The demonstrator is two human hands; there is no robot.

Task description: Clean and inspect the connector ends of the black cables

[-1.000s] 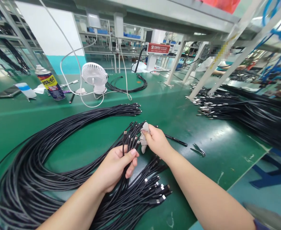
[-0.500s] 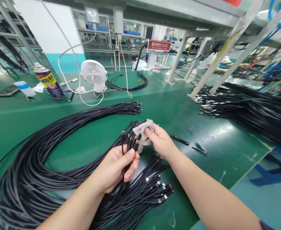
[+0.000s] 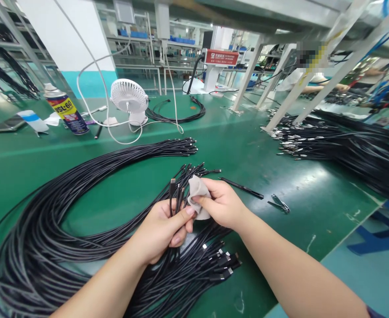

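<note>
Head view, closest to us: a long bundle of black cables (image 3: pixel 42 212) sweeps in a wide curve over the green table (image 3: pixel 300 234), and one group of its plug ends (image 3: pixel 222 265) fans out just below our hands. Our left hand (image 3: pixel 164 225) is closed around several cables from the near part of that bundle, their connectors (image 3: pixel 172 187) poking up above the fingers. Our right hand (image 3: pixel 222 203) pinches a crumpled grey cloth (image 3: pixel 198 192) between thumb and fingers, against the left thumb's tip; the folds hide whatever lies under them. Just beyond the right hand we see a slim black tool (image 3: pixel 243 189), with a metal nail clipper (image 3: pixel 279 204) near its end, opened out. Farther off lie the bundle's other ends (image 3: pixel 186 146), well apart from our hands, and, to the right, a big heap of black cables (image 3: pixel 349 145). Past these we have a spray can (image 3: pixel 69 112), a white fan (image 3: pixel 129 96) and a loose cable coil (image 3: pixel 194 117). Farthest back are a red sign (image 3: pixel 221 58) and a turquoise-and-white pillar (image 3: pixel 75 44).
</note>
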